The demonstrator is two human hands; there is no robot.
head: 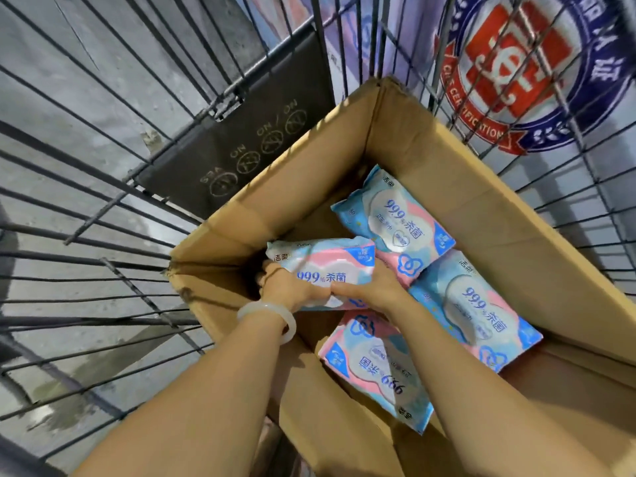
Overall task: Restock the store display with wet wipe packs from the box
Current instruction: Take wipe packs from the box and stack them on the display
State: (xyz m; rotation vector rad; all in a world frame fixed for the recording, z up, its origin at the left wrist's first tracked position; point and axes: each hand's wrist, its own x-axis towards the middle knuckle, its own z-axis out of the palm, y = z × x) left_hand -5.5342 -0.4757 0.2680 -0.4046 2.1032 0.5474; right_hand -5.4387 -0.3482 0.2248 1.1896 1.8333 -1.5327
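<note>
An open cardboard box (516,242) sits inside a wire shopping cart. Both my hands reach down into it and grip one blue-and-pink wet wipe pack (330,263), held tilted above the box floor. My left hand (289,287), with a pale bangle on the wrist, clasps the pack's left end. My right hand (371,290) holds its lower right side. Three more packs lie flat in the box: one at the back (395,222), one on the right (478,308), and one nearest me (378,366).
The cart's wire basket (103,218) surrounds the box on all sides. A dark plastic child-seat flap (247,132) with printed symbols leans at the cart's far end. A floor graphic with a red and blue seal (523,74) shows through the wires at top right.
</note>
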